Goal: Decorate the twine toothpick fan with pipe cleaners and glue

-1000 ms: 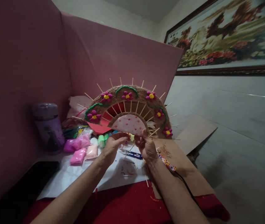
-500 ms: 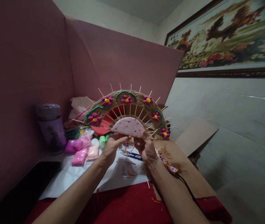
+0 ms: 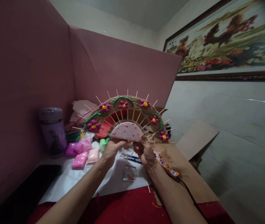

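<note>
Both hands are up off the table, holding the fan (image 3: 125,107) upright in front of the pink screen (image 3: 123,65). The left hand (image 3: 111,151) pinches the bottom edge of the spotted pink half-disc (image 3: 127,131) at the fan's centre, thumb on the near face. The right hand (image 3: 146,153) pinches the same edge just beside it, fingers closed where the sticks (image 3: 133,114) come together.

Straight above the grip the sticks fan out into a brown woven band, and that band looks finished. It carries six magenta flowers (image 3: 93,126) with yellow centres, and a green cord (image 3: 123,98) curls between them. By my read the decorating is well along. What looks undone is small: bare stick tips poke out past the rim, and the gap between half-disc and band is open, with red paper (image 3: 110,119) showing through.

Below the grip, on the white sheet (image 3: 76,179), lie blue scissors (image 3: 133,159). Down and left of the grip sit pink clay packets (image 3: 79,160), and further left a purple bottle (image 3: 53,130). To the right, under the wrist, is brown cardboard (image 3: 193,180).
</note>
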### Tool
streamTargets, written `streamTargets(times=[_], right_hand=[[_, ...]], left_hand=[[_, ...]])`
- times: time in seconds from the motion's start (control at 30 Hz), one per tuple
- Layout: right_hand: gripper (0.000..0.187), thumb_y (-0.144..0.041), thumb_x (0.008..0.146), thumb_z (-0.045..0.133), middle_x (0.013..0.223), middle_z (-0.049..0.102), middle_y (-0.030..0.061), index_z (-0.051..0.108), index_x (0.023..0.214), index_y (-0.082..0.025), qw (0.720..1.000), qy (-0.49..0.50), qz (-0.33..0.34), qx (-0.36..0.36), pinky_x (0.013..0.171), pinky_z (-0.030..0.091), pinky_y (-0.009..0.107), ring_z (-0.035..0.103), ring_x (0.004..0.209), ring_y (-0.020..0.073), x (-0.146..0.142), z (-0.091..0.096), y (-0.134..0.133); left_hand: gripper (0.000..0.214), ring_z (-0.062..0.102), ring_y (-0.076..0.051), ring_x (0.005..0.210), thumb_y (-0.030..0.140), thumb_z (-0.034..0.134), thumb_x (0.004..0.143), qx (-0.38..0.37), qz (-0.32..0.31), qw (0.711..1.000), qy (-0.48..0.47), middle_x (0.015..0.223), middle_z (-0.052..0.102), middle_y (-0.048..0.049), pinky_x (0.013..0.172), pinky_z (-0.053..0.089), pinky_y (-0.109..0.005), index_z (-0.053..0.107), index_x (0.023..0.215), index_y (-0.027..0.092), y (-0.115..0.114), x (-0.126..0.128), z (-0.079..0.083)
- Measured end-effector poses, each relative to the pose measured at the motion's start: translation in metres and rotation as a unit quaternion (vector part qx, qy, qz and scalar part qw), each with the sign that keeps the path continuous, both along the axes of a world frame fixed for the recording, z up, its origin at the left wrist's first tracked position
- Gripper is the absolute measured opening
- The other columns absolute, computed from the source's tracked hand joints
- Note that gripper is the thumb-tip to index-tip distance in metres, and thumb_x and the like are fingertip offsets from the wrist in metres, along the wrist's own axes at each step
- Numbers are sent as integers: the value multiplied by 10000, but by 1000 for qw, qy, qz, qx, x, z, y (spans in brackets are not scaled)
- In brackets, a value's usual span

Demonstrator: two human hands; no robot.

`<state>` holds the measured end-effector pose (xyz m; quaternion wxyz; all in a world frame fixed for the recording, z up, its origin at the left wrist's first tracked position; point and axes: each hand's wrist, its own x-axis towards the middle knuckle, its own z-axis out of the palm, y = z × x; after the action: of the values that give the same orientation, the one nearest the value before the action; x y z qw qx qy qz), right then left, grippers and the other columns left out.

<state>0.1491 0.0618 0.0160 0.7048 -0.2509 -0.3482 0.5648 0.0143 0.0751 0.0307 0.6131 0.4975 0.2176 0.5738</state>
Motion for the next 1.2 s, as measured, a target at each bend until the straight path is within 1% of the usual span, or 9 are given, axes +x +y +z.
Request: streamTargets(times=[0.3,0.43,0.6,0.73,0.83,0.93,1.03,1.1,1.2], right_hand=[[234,-308,613,745,558,540,-56,593,731,-175,1000,-6,-7,-6,367,266,145,384,427,45,1,0,1],[231,-296,600,754,575,564,-46,599,720,-173,1000,-10,-11,-8,367,275,152,397,427,47,1,0,1],[227,-284,593,767,539,539,-54,598,691,-168,1000,-6,-5,-2,367,269,147,394,428,45,2,-1,1],[297,-288,567,792,555,554,-65,522,589,-167,1000,17,-21,8,383,301,142,412,433,33,7,-1,4],[337,-334,569,794,546,541,-79,500,589,-169,999,35,-39,13,390,319,127,426,437,25,15,4,6],[334,-381,577,785,554,530,-91,523,637,-182,997,49,-53,24,386,327,125,419,435,24,24,9,7],[349,-449,592,762,582,537,-87,556,708,-192,996,59,-58,32,360,305,131,407,432,29,31,11,8],[361,-467,601,753,588,534,-85,570,756,-196,996,63,-59,35,347,285,128,400,430,30,33,10,10],[352,-458,617,747,561,509,-89,575,785,-201,996,61,-63,36,344,278,124,392,426,32,35,9,12]], left_hand=[[325,618,-201,867,248,732,616,-18,-11,998,-52,924,691,-79,778,439,-299,672,915,136,2,-7,2],[393,630,-179,789,284,753,597,-73,19,993,-87,856,693,-72,667,460,-258,659,944,127,6,-11,3],[367,624,-154,808,246,734,625,-62,4,993,-102,879,688,-40,646,461,-225,640,972,176,9,-15,2],[334,608,-111,701,280,721,647,-74,9,991,-113,847,669,-23,593,444,-207,636,954,181,15,-23,5],[344,585,-108,622,327,732,627,-62,74,991,-93,771,649,-13,576,426,-220,634,915,167,26,-30,3],[339,582,-143,683,337,745,595,-7,171,985,8,783,653,-38,657,424,-257,647,862,154,39,-34,-7],[325,564,-229,870,339,754,570,95,254,939,210,864,656,-74,805,387,-329,675,844,182,49,-34,-21],[374,523,-279,960,357,757,560,169,278,871,367,937,645,-93,861,344,-368,680,895,211,53,-31,-26],[508,477,-315,1024,429,716,599,242,250,742,573,1055,606,-123,868,321,-394,633,1057,227,54,-23,-25]])
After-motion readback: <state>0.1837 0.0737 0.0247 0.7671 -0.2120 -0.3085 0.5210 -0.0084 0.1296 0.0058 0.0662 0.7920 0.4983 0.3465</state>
